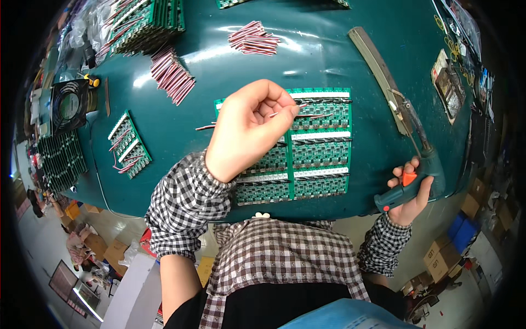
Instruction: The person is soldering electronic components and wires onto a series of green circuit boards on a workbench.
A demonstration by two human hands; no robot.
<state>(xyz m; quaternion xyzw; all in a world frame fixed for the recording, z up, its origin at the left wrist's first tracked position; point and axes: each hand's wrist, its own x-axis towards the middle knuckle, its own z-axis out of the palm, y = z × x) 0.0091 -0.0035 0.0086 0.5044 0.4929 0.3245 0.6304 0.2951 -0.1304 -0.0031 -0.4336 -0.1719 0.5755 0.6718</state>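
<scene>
My left hand (249, 126) is closed in a pinch above the green circuit board panel (320, 145), with short red, white and black wires (312, 115) poking out between thumb and fingers. Rows of small components, white strips and black wire ends cover the panel, and the hand hides its upper left part. At the right, my right hand (411, 205) grips a dark green soldering gun (433, 172) with an orange trigger. Its metal front points away from me, beside a long grey-brown bar (378, 77) lying on the table.
Cut red-and-white wires lie in two piles, one farther off (253, 39) and one to the left (172, 77). Stacked circuit boards (150, 24) stand at far left. A small wired board (129, 145) and a black fan (69, 104) sit left; a stained tray (448, 85) lies right.
</scene>
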